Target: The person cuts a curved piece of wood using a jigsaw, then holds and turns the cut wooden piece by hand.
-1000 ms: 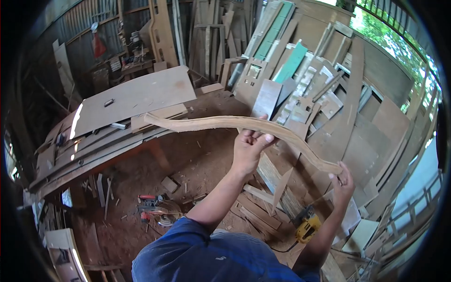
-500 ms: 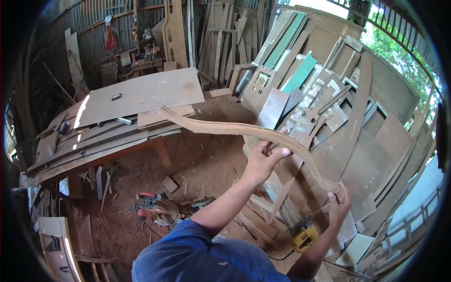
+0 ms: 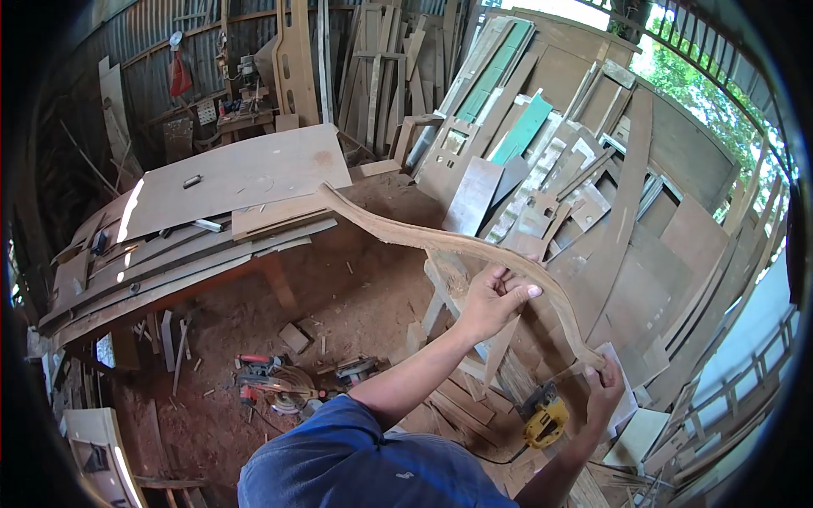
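Observation:
A long, curved wooden piece [image 3: 406, 233] with a wavy S-shape is held up in front of me, slanting from upper left to lower right. My left hand [image 3: 495, 303] grips it right of its middle, thumb on the near side and fingers behind. At the lower right end, my right hand [image 3: 603, 385] pinches the tip between thumb and fingers. The far left end points free toward the table. Below my hands, a yellow jigsaw [image 3: 544, 421] rests on a wooden beam [image 3: 514, 378].
At the left stands a table [image 3: 292, 165] bearing boards and a small dark cylinder [image 3: 193, 181]. A red-and-black circular saw [image 3: 275, 383] lies on the dirt floor. Many panels, including a green board [image 3: 521, 127], lean at the right. A wood offcut [image 3: 295, 338] lies on the ground.
The curved piece has shifted right and slightly down relative to the table, its right end lower. Both hands keep their hold. The surroundings sit a little further left in view.

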`<state>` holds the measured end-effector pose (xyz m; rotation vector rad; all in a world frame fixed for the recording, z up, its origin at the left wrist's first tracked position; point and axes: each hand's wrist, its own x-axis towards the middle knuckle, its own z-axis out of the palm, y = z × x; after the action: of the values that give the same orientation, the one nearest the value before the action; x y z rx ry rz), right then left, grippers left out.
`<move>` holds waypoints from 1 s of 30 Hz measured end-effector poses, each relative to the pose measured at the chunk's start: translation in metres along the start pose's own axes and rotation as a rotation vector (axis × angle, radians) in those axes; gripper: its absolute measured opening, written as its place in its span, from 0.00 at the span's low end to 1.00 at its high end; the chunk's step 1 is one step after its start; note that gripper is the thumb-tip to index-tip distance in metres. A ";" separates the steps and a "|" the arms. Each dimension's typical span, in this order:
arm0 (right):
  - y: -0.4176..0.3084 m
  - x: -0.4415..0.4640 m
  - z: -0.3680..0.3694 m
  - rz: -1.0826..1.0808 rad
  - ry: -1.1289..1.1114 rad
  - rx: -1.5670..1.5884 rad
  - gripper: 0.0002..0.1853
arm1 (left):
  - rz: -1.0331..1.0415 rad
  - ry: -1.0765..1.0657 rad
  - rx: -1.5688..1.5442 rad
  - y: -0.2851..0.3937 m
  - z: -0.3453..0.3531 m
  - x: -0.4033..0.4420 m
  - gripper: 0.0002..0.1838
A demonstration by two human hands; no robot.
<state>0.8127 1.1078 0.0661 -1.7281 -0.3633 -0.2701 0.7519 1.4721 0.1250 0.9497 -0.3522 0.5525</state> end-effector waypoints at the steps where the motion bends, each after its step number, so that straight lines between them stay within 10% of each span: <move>1: 0.003 -0.004 -0.003 0.008 0.006 -0.020 0.31 | -0.004 -0.011 -0.012 -0.003 0.001 0.000 0.32; 30: 0.025 -0.034 0.022 0.239 -0.142 -0.065 0.35 | 0.027 -0.090 0.168 0.003 -0.002 -0.025 0.28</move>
<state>0.7901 1.1227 0.0263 -1.8400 -0.2495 0.0146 0.7299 1.4674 0.1130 1.1354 -0.4049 0.5713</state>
